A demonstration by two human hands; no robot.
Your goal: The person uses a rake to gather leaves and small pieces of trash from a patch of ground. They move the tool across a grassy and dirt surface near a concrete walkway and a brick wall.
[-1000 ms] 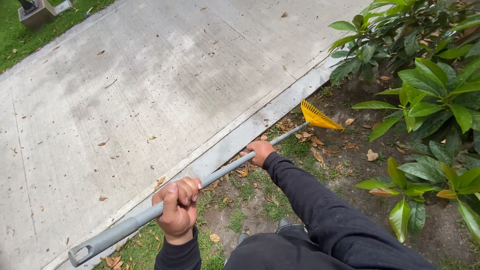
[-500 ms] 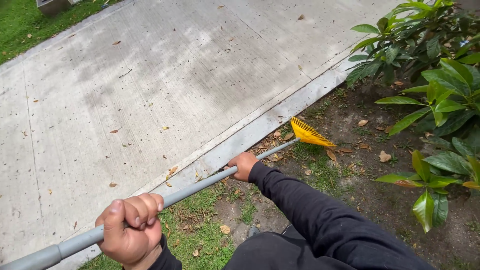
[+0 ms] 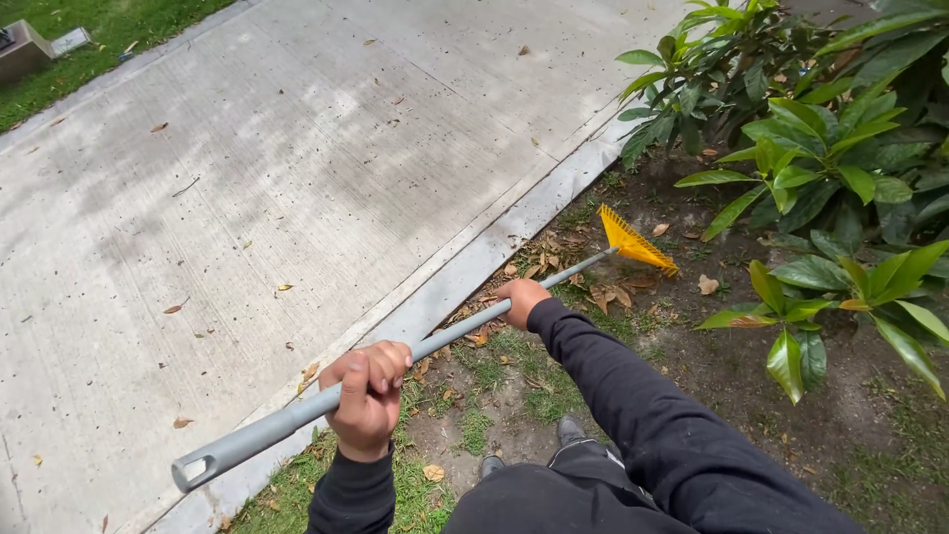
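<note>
The fingers [image 3: 381,364] of the left hand [image 3: 366,396] are curling tight around the grey handle [image 3: 435,341] near its open butt end, the thumb pressing over them; the fingers of the right hand [image 3: 521,300] are closing around the same shaft further along, knuckles facing the camera; both arms are wearing black sleeves [image 3: 652,415].

The rake [image 3: 425,346] is lying across both grips, running diagonally from lower left to upper right; its shaft is appearing as a smooth grey tube with a slotted cap at the near end, narrowing beyond the right hand; the yellow fan head [image 3: 636,242] is resting on the soil well beyond the right hand, its thin plastic tines spreading flat.

Dry brown leaves [image 3: 554,257] are lying gathered just beside the head and along the concrete kerb [image 3: 474,267]; the ground there is showing bare dark earth and patchy grass [image 3: 494,376]; the concrete path [image 3: 247,178] is looking rough and brushed, with scattered leaves; broad glossy green shrubs [image 3: 820,168] are standing to the right of the head; a dark shoe [image 3: 570,428] is showing below the right arm.
</note>
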